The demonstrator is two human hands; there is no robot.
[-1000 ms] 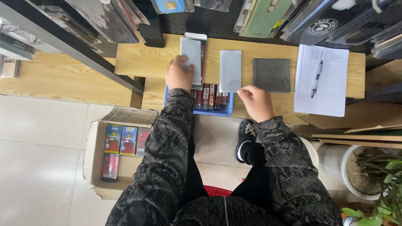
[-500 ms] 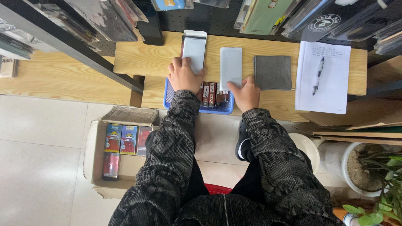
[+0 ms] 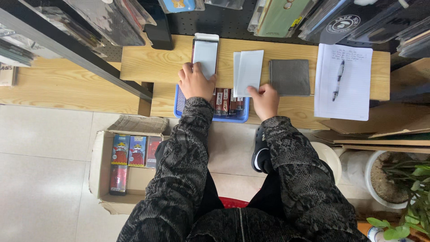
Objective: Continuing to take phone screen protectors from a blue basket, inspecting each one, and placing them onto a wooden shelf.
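In the head view we look straight down on a light wooden desk set against a dark pegboard hung with packaged phone cases.

Our left hand rests on the lower end of a phone with a pale, blank front that lies flat on the desk's raised back step. The fingers are curled over its bottom edge and left side, pressing it rather than lifting it.

Our right hand pinches the lower corner of a white rectangular sheet, thumb and fingers closed on it. The sheet lies just to the right of the phone, apart from it; a second white layer shows along its left edge.

Between and below the two hands sits a blue basket holding small red and dark packets, at the near edge of the desk.

Right of the sheet lies a grey cloth, and beyond it a handwritten white paper with a pen on it.

On the tiled floor to the left stands an open cardboard box with colourful small boxes inside. A potted plant stands at lower right.
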